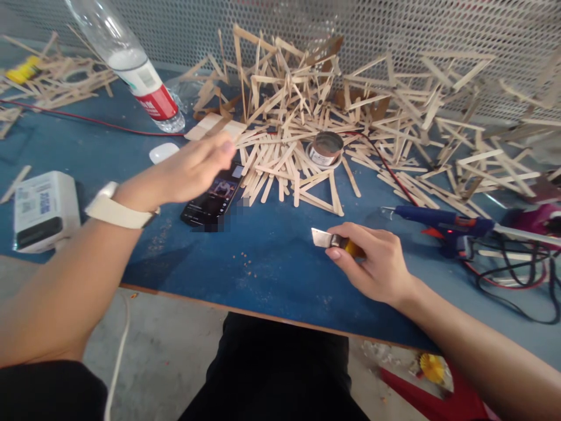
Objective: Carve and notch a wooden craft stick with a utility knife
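Far left of the left fingers, a white box (41, 210) lies on the blue surface (272, 275). Behind it, a clear plastic bottle (135, 70) with a red-and-white label leans, and a whitish layer shows inside it just above the label. A small white oval case (163, 153) lies just behind the wrist, which wears a pale watch (116, 210).

The left hand (193, 169) hovers palm-down above a dark phone (214, 199) with a lit screen. Its fingers (219, 149) are stretched out side by side and blurred, gripping nothing that can be seen. Just past the fingertips lie a few flat sticks (214, 126), and whether the fingers touch them cannot be told.

Beyond both hands is a heap of wooden craft sticks (307, 111). A small round tin (326, 149) sits among them, open-topped with a dull brownish inside; what it holds is unclear.

The right hand (377, 263) rests low near the surface. Its thumb and fingers (346, 234) pinch a yellow-handled utility knife (326, 238), the blade pointing left.

To the right of these fingers lies a blue glue gun (442, 222) beside tangled black and red cables (517, 280).
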`<state>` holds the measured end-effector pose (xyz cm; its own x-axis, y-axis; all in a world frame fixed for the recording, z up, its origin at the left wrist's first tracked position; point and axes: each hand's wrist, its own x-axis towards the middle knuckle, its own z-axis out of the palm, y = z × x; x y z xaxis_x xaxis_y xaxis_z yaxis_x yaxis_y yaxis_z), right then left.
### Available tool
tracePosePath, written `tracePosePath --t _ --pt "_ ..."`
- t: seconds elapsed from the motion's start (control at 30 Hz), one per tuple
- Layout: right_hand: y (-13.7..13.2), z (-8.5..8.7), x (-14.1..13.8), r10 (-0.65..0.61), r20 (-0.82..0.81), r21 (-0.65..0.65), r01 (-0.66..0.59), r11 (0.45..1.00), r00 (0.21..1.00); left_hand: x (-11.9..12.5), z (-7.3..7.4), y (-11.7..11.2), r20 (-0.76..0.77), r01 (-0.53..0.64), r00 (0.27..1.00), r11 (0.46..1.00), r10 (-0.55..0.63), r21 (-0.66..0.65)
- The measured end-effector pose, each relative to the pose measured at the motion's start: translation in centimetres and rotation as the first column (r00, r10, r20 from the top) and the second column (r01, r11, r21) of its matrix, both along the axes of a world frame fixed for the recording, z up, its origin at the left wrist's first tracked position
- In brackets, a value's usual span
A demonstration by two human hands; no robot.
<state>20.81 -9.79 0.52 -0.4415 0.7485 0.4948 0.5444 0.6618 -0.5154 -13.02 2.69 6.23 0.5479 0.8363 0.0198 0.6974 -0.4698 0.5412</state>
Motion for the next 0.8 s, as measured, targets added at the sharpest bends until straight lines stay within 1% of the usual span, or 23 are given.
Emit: tracePosePath --t 0.03,0.07,0.17,0.2,0.27,0.3,0.37,0.5,0.57,0.67,0.8 --pt "0.0 0.0 0.0 -0.018 -0.009 0.005 0.018 1.000 1.000 1.4 -0.3 -0.4 0.107 0.090 0.989 0.992 -0.099 0.087" --pt "0.0 0.0 0.1 -0.040 -0.020 0.010 0.040 0.999 0.999 3.0 -0.6 -1.0 0.150 0.163 0.972 0.980 -0.180 0.119" --pt "0.0 -0.2 0.5 -0.122 -0.071 0.028 0.124 0.992 0.990 8.3 -1.6 -3.4 0.305 0.271 0.911 0.960 -0.277 0.065" --pt "0.0 -0.3 0.7 -0.147 -0.091 0.036 0.150 0.988 0.985 9.9 -1.9 -4.3 0.365 0.312 0.879 0.949 -0.306 0.043" --pt "0.1 -0.5 1.0 -0.178 -0.124 0.054 0.186 0.981 0.976 12.4 -2.5 -5.8 0.446 0.401 0.823 0.916 -0.351 -0.019" --pt "0.1 -0.5 1.1 -0.184 -0.135 0.064 0.194 0.979 0.974 13.2 -2.8 -6.4 0.502 0.425 0.790 0.905 -0.352 -0.034" --pt "0.2 -0.5 1.3 -0.178 -0.137 0.076 0.189 0.979 0.975 13.8 -3.5 -7.2 0.581 0.451 0.742 0.890 -0.334 -0.065" --pt "0.4 -0.4 1.2 -0.125 -0.083 0.081 0.131 0.988 0.989 12.9 -4.5 -7.4 0.653 0.451 0.704 0.886 -0.278 -0.109" --pt "0.4 -0.4 1.0 -0.098 -0.056 0.083 0.102 0.991 0.994 12.3 -4.8 -7.2 0.657 0.469 0.693 0.877 -0.297 -0.099" --pt "0.4 -0.3 0.8 -0.072 -0.026 0.091 0.074 0.993 0.997 11.9 -5.2 -7.1 0.638 0.486 0.687 0.873 -0.347 -0.049" --pt "0.5 -0.1 0.6 -0.042 0.015 0.099 0.040 0.994 0.999 11.8 -5.5 -7.1 0.658 0.524 0.659 0.850 -0.365 -0.054"
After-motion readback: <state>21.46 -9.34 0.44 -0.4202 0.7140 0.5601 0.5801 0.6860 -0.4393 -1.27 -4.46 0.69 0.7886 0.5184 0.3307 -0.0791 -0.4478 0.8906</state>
